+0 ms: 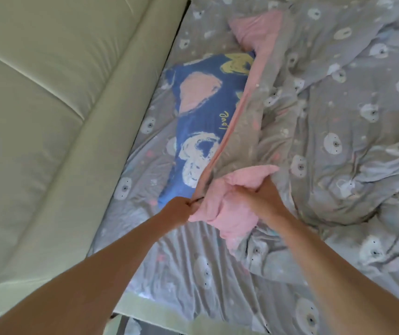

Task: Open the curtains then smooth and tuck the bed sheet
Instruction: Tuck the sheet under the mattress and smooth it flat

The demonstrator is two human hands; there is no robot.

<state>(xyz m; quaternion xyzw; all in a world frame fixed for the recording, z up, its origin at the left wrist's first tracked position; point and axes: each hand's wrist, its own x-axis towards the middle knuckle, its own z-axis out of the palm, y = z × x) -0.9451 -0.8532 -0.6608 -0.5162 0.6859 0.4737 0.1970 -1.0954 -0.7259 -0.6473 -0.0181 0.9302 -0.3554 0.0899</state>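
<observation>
A pale green padded headboard (pixel 48 117) fills the left side, beside a bed covered by a grey bear-print bed sheet (pixel 186 269). A blue patterned pillow (pixel 200 122) lies on the sheet, partly under a grey duvet (pixel 338 105) with a pink underside. The left hand (pixel 178 211) pinches the duvet's pink edge, fingers curled tight. Just beside it, the right hand (pixel 258 199) grips a bunched pink corner of the same duvet. The rumpled duvet spreads across the bed's right side.
</observation>
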